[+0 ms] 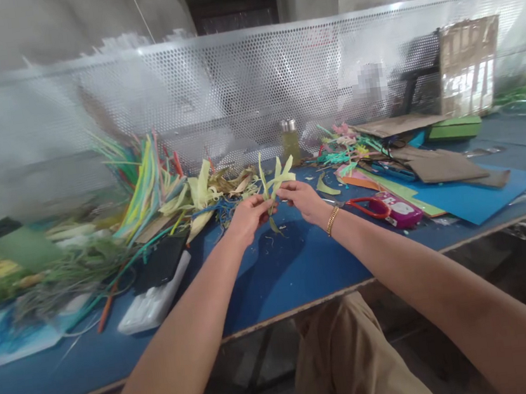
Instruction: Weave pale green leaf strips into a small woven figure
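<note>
Both hands meet above the blue tabletop point(300, 266), around a pale green bunch of leaf strips point(279, 174) that looks like corn husk. My left hand point(249, 216) is closed, pinching the lower stem of the bunch. Just beside it, my right hand point(302, 200) has its fingers pressed together on the base of the strips. The leaf tips fan upward, and a short end hangs below the fingers. Red-handled scissors point(370, 207) lie to the right of my right wrist. A loose curved leaf piece point(327, 185) rests behind that wrist.
Loose husks point(200, 188) and coloured strips point(144, 186) are heaped at left, near a dark phone-like slab point(160, 264) and a white case point(155, 309). A purple packet point(401, 210), cardboard point(441, 162) and blue paper point(502, 196) lie right. A perforated metal screen point(248, 77) stands behind a small bottle point(290, 144).
</note>
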`<state>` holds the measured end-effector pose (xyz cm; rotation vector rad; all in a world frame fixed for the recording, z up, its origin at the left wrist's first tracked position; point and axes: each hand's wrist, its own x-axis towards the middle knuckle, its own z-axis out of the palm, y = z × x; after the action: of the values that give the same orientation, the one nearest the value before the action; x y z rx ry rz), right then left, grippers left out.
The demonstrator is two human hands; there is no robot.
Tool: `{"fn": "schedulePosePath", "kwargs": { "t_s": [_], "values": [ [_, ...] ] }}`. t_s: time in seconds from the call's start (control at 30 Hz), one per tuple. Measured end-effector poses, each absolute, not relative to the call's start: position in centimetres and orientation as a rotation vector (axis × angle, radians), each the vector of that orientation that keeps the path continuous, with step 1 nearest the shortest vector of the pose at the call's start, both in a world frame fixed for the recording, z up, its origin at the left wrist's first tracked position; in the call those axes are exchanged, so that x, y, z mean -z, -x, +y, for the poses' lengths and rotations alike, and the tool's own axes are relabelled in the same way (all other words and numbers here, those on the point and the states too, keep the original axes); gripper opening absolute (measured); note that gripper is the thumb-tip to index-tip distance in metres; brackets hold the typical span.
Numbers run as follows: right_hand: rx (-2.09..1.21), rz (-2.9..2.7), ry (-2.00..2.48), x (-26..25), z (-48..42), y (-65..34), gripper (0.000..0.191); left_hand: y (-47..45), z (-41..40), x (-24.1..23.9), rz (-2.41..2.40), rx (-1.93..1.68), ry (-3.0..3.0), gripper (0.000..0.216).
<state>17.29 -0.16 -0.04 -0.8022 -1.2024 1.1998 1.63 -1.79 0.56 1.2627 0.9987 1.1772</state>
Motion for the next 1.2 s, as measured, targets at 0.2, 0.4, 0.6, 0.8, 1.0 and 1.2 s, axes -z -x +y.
{"fn": "schedulePosePath", "kwargs": {
  "t_s": [0.2,0.4,0.6,0.8,1.0,1.2],
  "values": [
    [-1.217,-1.069,0.763,-0.2,0.3,-17.7,0.031,-1.7,-2.4,-1.0,0.998,-1.050,-1.293,0.034],
    [-1.241,-0.962,0.797,-0.8,0.3,-18.1,0.029,-1.9,-2.6,-1.0,0.975,-0.989,-1.314,0.033],
    [-1.332,-1.135,0.889,-0.3,-0.1,-17.8,0.027,-1.8,-2.2,-0.8,1.004,-1.093,-1.262,0.029],
    [-1.271,-1.342,0.943,0.3,0.0,-17.3,0.029,-1.8,-2.4,-0.8,1.056,-1.014,-1.401,0.024],
    [-1.377,-1.223,0.880,0.0,0.4,-17.6,0.015,-1.8,-3.0,-1.4,1.040,-0.824,-1.468,0.022],
    [-1.517,-1.030,0.801,-0.7,0.1,-17.8,0.015,-1.5,-3.5,-1.8,0.991,-0.637,-1.489,0.022]
  ]
}}
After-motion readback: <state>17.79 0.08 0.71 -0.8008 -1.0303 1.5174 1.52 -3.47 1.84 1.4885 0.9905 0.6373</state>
